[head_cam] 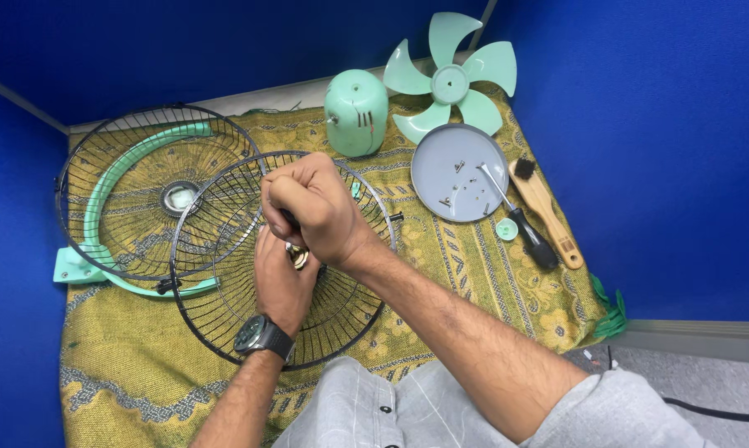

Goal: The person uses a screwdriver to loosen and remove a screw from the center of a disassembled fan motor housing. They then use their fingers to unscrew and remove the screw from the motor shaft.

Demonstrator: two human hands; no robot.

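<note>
Hands are meeting at the centre of the view, over a black wire grille (225, 315) lying on a yellow patterned cloth (491, 282). The right hand (312, 207) is clenching into a fist around a dark handle, most of which is hidden inside the grip. The left hand (282, 278), wearing a dark wristwatch (262, 336), is lying just beneath it at 6 o'clock, cupping the grille's hub, where a small brass-coloured part (298, 255) is showing between the two hands; whether its fingers are gripping that part cannot be told.

At 9 o'clock a second grille (126, 166) with a mint-green bracket (101, 199) is sitting, its rim overlapping the first. At 12 o'clock a mint-green motor cover (356, 112) is standing upright, and at 1 o'clock a five-blade fan blade (451, 79) is lying flat. At 2 o'clock a grey round lid (441, 166) is holding a few small screws, with a screwdriver (520, 220) resting across its edge. A wooden brush (544, 207) is lying just beside the screwdriver, and a small green cap (506, 229) is sitting near the lid.
</note>
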